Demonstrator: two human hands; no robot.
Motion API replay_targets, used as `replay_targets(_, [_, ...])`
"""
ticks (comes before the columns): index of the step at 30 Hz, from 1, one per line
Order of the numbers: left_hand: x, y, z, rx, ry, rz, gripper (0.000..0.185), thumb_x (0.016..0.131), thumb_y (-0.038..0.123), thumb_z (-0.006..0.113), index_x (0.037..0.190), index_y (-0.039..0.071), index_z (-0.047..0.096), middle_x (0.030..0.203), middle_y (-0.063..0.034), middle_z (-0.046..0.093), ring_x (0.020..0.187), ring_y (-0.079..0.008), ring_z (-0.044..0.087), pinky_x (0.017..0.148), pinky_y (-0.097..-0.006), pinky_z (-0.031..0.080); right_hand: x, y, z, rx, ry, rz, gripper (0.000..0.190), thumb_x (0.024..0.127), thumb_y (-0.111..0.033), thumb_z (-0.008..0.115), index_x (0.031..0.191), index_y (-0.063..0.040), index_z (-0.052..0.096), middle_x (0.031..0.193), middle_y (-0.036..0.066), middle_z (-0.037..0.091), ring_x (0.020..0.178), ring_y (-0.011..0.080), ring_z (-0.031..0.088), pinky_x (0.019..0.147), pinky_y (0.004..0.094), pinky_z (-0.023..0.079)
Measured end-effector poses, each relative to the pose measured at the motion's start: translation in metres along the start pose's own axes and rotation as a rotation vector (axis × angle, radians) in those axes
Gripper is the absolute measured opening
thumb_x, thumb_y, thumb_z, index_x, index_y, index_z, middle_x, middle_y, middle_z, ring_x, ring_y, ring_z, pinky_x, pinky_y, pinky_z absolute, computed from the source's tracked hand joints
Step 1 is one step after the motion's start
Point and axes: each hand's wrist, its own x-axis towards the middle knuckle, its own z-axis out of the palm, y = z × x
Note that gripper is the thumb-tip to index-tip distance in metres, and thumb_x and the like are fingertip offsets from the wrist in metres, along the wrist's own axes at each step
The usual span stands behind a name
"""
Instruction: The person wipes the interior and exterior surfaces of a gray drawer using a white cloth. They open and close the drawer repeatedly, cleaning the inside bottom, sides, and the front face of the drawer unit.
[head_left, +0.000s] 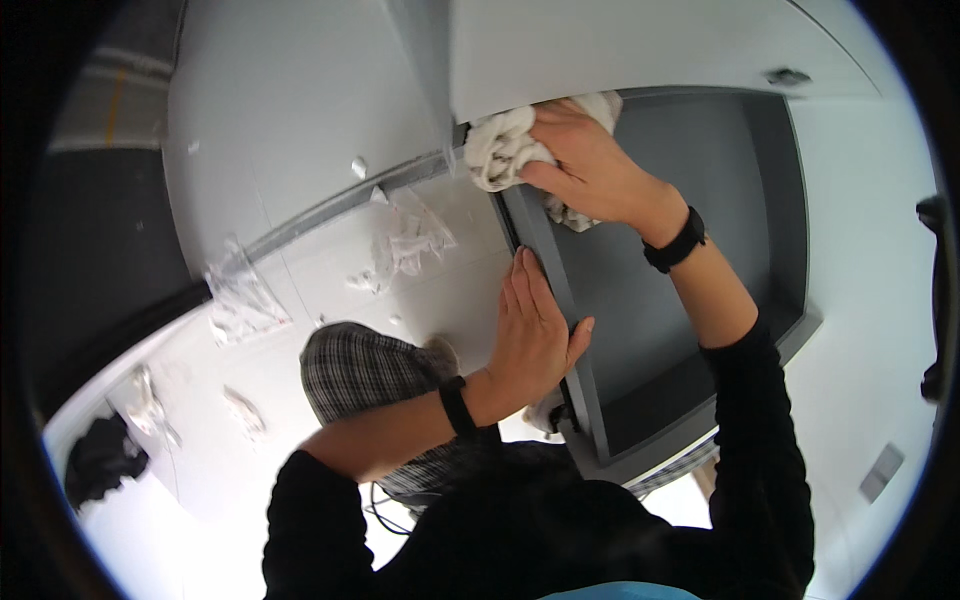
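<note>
A grey drawer (675, 195) stands pulled out of a white cabinet (600, 45). At its far left corner my right hand (585, 161) grips a bunched white cloth (501, 150) with dark marks; part of the cloth hangs inside the drawer. My left hand (532, 326) lies against the drawer's left side wall, fingers together and pointing away from me, thumb over the top edge. It holds no object. A dark metal slide runs along the outside of that wall.
Clear plastic bags (244, 300) and crumpled plastic film (409, 232) lie on the light tiled floor at the left. A black bundle (105, 461) is at the lower left. A white wall with a switch plate (882, 472) stands at the right.
</note>
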Motion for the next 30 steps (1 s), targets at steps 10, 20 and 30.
replay_targets(10, [-0.001, 0.001, -0.009, 0.093, 0.052, 0.023, 0.096, 0.090, 0.040, 0.073, 0.137, -0.030, 0.028, 0.140, -0.0469, 0.035, 0.129, -0.0601, 0.040, 0.110, -0.0616, 0.037, -0.086, -0.045, 0.013, 0.246, -0.213, 0.140, 0.063, 0.098, -0.047, 0.050, 0.125, 0.007, 0.064, 0.153, 0.028, 0.048, 0.148, 0.0427, 0.040, 0.124, 0.0538, 0.022])
replay_targets(20, [-0.002, -0.002, -0.013, 0.029, -0.036, -0.016, 0.100, 0.089, 0.044, 0.073, 0.140, -0.029, 0.026, 0.142, -0.0460, 0.033, 0.132, -0.0580, 0.039, 0.111, -0.0598, 0.037, -0.072, -0.043, 0.019, 0.233, -0.124, 0.157, 0.051, 0.086, -0.021, 0.057, 0.131, 0.004, 0.061, 0.148, 0.026, 0.053, 0.147, 0.0396, 0.041, 0.123, 0.0529, 0.027])
replay_targets(30, [0.010, -0.001, -0.012, -0.061, -0.028, -0.020, 0.112, 0.084, 0.030, 0.079, 0.147, -0.027, 0.007, 0.144, -0.0459, 0.027, 0.131, -0.0563, 0.037, 0.112, -0.0580, 0.037, -0.113, 0.003, -0.026, 1.111, 1.015, 0.944, 0.043, 0.104, -0.031, 0.052, 0.137, -0.003, 0.055, 0.130, 0.011, 0.064, 0.119, 0.0245, 0.062, 0.105, 0.0407, 0.049])
